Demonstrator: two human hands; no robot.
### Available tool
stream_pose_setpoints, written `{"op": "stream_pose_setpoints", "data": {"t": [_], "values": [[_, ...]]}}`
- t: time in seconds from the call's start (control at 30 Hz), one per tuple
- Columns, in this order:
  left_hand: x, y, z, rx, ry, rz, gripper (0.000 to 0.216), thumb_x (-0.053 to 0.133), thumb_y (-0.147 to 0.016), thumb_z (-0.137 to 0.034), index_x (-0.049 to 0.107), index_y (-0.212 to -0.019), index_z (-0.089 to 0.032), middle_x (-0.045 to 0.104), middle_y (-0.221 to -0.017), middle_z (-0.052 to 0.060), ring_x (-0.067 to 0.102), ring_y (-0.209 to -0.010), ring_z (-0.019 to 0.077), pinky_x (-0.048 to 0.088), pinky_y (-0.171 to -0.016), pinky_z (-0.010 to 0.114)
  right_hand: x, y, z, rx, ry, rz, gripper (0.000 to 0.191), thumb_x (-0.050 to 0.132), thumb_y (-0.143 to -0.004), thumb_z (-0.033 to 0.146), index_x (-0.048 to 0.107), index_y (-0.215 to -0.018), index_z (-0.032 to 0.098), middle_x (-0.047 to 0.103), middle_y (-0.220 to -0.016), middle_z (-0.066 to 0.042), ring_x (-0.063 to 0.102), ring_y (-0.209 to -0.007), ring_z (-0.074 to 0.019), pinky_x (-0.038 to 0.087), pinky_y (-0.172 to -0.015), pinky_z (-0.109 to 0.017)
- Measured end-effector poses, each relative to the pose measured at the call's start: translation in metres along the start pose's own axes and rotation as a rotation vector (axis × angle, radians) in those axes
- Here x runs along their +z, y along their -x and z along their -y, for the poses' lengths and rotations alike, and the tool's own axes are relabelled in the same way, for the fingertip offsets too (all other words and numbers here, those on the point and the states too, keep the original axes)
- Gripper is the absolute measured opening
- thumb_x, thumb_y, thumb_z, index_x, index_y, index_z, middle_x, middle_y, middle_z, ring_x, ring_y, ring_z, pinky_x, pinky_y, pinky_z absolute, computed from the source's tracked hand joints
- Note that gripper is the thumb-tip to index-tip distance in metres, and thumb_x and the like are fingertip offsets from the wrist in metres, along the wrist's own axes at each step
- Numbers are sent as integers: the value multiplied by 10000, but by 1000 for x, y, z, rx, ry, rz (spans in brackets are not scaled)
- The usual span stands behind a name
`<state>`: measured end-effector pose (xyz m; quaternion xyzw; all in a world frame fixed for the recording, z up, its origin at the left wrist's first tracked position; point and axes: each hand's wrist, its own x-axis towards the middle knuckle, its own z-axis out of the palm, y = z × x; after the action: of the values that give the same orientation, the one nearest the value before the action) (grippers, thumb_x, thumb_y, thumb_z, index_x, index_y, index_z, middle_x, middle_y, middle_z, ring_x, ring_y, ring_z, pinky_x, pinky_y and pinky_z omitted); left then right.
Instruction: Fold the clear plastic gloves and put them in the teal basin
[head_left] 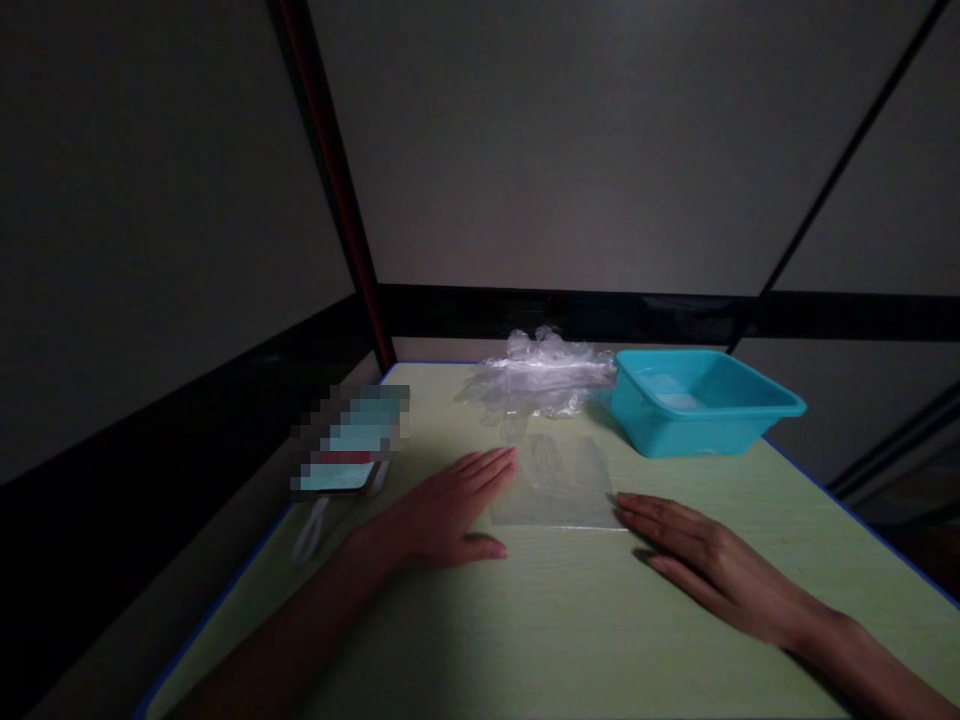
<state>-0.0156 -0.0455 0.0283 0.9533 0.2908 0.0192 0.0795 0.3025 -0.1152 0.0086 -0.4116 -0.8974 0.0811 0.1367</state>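
A flat clear plastic bag (pixel 559 480) lies on the pale green table (pixel 525 620) between my hands. My left hand (pixel 442 510) rests flat on the table, fingers stretched out, its fingertips touching the bag's left edge. My right hand (pixel 697 560) also lies flat and open, with its fingertips at the bag's lower right corner. Neither hand holds anything.
A heap of crumpled clear plastic bags (pixel 544 375) sits at the table's far edge. A turquoise plastic tub (pixel 697 405) stands at the back right. A blurred-out phone-like object (pixel 349 445) with a white cord lies at the left edge. Dark panel walls enclose the table.
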Motion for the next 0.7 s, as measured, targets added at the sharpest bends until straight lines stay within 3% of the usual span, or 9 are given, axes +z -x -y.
{"op": "stream_pose_setpoints", "data": {"t": [0.17, 0.33, 0.5, 0.7], "values": [[0, -7, -14, 111, 41, -10, 781, 455, -772, -539, 183, -1347, -86, 129, -1412, 134, 112, -1303, 206, 114, -1060, 339, 3, -8, -3, -27, 26, -143, 279, 427, -870, 261, 539, -1118, 196, 548, -1158, -79, 493, -1075, -205, 452, -880, -368], [3, -10, -19, 169, 66, -13, 703, 442, -790, -521, 257, -1327, -107, 172, -1405, 131, 153, -1296, 213, 147, -1054, 349, 0, -19, -3, -106, 84, -115, 228, 403, -883, 240, 600, -973, 168, 627, -908, -65, 581, -841, -185, 499, -731, -345], [6, -10, -17, 193, 80, -32, 643, 460, -798, -483, 301, -1312, -129, 202, -1400, 122, 177, -1289, 220, 165, -1052, 353, -1, -24, -1, -146, 148, -46, 246, 354, -901, 212, 586, -962, 159, 621, -894, -57, 573, -788, -178, 493, -708, -345], [11, -10, -16, 185, 98, -48, 631, 457, -801, -479, 311, -1307, -132, 236, -1391, 123, 201, -1282, 225, 191, -1046, 356, 2, -25, -4, -173, 177, -54, 240, 338, -897, 184, 569, -961, 180, 605, -891, -61, 565, -773, -182, 479, -692, -347]]}}
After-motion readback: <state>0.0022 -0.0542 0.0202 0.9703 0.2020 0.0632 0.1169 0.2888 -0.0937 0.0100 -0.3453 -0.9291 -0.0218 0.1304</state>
